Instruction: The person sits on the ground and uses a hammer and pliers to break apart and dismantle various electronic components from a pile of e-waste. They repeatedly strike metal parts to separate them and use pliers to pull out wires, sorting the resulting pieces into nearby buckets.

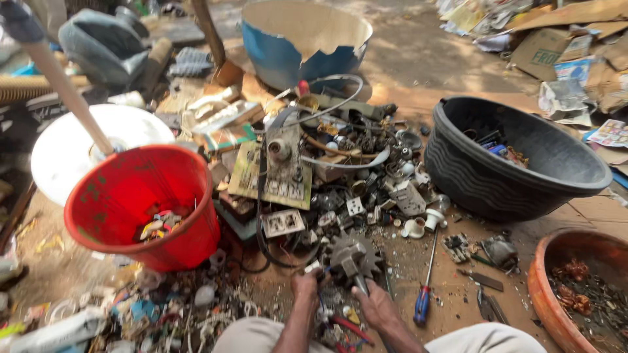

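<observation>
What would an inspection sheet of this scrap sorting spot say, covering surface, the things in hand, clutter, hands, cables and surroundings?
Surface: bare dirt ground, littered.
Job's things: toothed grey metal part, gripped from both sides.
Clutter: switch plates, circuit boards, plastic scraps; blue-and-red screwdriver beside the hands.
Grippers: left hand and right hand both on the toothed part.
Cables: black cable loop across the pile; thin wires near the knees.
Surroundings: red bucket, black tub, broken blue drum, orange basin, cardboard at the back.

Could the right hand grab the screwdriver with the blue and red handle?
Probably yes. The screwdriver lies on the ground just beside the right hand, nothing lying across it. But that hand is gripping the toothed metal part, so it would have to let go.
</observation>
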